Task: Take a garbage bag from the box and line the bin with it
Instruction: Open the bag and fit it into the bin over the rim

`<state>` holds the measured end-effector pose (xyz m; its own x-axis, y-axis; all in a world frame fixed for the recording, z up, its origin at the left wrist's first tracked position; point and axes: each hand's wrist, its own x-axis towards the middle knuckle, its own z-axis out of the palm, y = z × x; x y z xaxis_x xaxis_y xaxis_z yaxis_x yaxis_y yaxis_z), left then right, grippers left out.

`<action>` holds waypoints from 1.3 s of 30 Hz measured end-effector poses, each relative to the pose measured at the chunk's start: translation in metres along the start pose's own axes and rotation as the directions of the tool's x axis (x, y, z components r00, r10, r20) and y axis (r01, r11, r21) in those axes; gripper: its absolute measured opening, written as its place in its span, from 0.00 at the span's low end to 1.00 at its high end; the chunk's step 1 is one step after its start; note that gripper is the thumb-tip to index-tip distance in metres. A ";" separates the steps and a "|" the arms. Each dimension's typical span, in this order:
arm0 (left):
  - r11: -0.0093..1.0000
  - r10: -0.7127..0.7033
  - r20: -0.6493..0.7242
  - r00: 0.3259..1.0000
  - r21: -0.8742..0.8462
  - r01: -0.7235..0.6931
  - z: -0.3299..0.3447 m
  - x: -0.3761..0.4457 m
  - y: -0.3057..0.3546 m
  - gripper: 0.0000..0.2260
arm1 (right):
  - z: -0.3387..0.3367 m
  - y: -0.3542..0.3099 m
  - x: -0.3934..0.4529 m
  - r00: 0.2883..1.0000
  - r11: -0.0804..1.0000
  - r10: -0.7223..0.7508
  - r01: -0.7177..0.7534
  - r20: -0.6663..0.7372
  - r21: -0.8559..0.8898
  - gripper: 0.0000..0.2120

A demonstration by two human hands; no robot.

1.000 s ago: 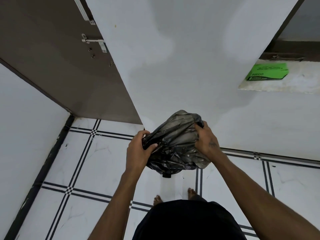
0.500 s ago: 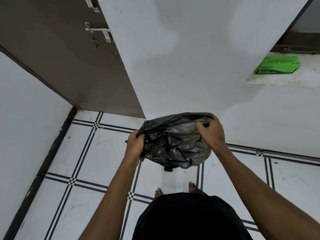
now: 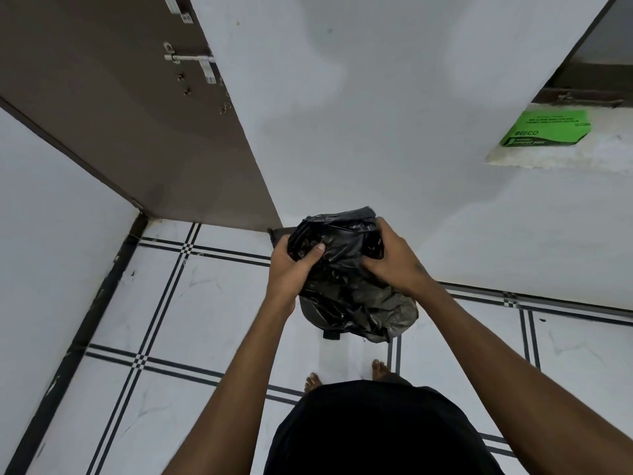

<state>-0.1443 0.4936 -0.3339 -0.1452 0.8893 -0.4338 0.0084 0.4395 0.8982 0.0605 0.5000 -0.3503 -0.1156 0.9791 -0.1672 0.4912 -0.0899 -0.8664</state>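
The white tiled floor with its black grid lines fills the lower part of the head view, and a brown door stands open against the white wall on the left. On a ledge up at the right lies the green box of bags, well apart from both hands. Directly in front of the person's bare feet, a crumpled black garbage bag hangs bunched over what I take to be the bin; only a dark sliver of its body shows at the lower left of the plastic, along with a small dark tab low on the front that may be its pedal. The left hand grips the bag's left side, thumb pressed across the plastic on top, and its fingers are curled into the folds. The right hand holds the right side, fingers wrapped down over a gathered edge. The two hands sit at about the same height, on either side of the bundle, so the bag's mouth seems to run left to right between them, with the bin straight below. Judging by this, the mouth still needs spreading apart and drawing down around the rim, which is hidden here; neither hand looks clearly nearer to it.
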 end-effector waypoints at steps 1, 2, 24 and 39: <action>0.999 0.020 -0.012 1.000 0.045 -0.020 -0.002 0.003 -0.003 0.13 | 0.000 0.003 0.003 1.000 0.996 -0.002 0.001 -0.015 -0.089 0.18; 0.994 0.047 -0.036 0.998 0.105 -0.043 -0.004 0.007 -0.005 0.13 | -0.003 0.005 0.005 0.999 0.982 -0.005 -0.004 -0.046 -0.188 0.16; 0.993 -0.117 -0.008 0.993 0.031 0.117 -0.026 0.025 -0.002 0.12 | -0.046 0.023 0.032 0.998 0.897 -0.051 0.035 -0.025 -0.440 0.15; 0.736 0.202 -0.201 0.959 0.677 -0.014 -0.065 0.021 -0.040 0.22 | -0.044 0.036 0.019 0.964 0.806 0.248 -0.262 -0.099 -0.531 0.18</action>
<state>-0.2116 0.4869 -0.3745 -0.3360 0.9158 -0.2200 0.6776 0.3973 0.6189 0.1138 0.5231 -0.3645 0.0956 0.9393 -0.3295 0.8845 -0.2320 -0.4047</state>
